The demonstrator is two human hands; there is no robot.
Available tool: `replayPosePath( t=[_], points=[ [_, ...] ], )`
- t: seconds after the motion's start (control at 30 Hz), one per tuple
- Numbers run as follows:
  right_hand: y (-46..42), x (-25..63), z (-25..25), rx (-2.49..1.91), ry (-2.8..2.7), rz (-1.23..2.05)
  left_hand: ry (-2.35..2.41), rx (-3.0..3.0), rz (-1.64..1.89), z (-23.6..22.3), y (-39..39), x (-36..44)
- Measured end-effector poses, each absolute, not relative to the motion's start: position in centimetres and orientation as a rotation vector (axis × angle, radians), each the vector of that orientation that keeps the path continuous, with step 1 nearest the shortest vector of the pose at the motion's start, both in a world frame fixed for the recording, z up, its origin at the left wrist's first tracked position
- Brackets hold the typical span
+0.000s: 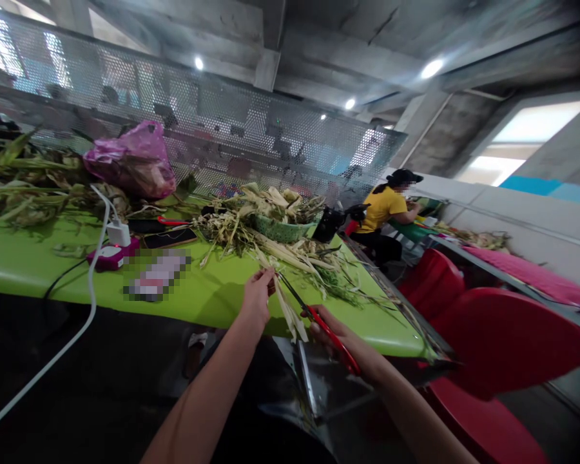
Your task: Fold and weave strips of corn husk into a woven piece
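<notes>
My left hand (258, 294) is closed, pinching the top of a pale dried husk strip (286, 312) that hangs down past the table's front edge. My right hand (332, 325) is wrapped around red-handled scissors (336, 343). Their dark, narrow blades point up and left, with the tips beside my left fingertips. Whether the blades touch the strip I cannot tell. Just beyond both hands, a heap of dry husks and stalks (290, 254) spreads over the green table (212, 296). A green basket (283, 229) stands in it, filled with more husks.
At the left are a pink plastic bag (133, 161), a husk pile (33, 183), a purple power block (113, 254) with a white cable, and a blurred-out flat object (158, 276). Red chairs (522, 335) stand at the right. A person in a yellow shirt (381, 209) sits beyond.
</notes>
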State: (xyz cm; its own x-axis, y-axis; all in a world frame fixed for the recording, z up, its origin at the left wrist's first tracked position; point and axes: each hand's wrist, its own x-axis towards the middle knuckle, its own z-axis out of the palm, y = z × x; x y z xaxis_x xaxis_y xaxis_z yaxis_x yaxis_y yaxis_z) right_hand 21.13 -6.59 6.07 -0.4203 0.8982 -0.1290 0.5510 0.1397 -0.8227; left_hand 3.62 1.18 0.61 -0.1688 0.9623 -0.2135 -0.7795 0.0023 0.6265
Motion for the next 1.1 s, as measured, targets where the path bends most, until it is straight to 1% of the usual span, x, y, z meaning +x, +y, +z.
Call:
replayPosePath(
  t=[0.2,0.47,0.73,0.83,1.0,1.1],
  points=[
    [-6.4,20.1,5.5,-1.407,-1.867,1.163,0.755,0.35,1.599,1.0,0.4,4.8],
    [-5.6,19.3,5.2,-1.378,-1.776,1.286,0.77,0.383,1.568,1.0,0.5,5.3],
    [-4.9,19.7,2.7,-1.379,-1.705,1.252,0.773,0.36,1.576,0.5,0.6,5.2],
    [-4.2,20.5,2.9,-1.399,-1.802,1.056,0.762,0.362,1.566,0.4,0.7,4.7],
    [-2.8,23.1,4.5,-1.601,-2.126,0.341,0.734,0.378,1.545,0.6,0.8,3.3],
    [-1.9,25.0,5.1,-1.691,-2.268,0.091,0.734,0.401,1.537,0.7,0.9,2.4]
  ],
)
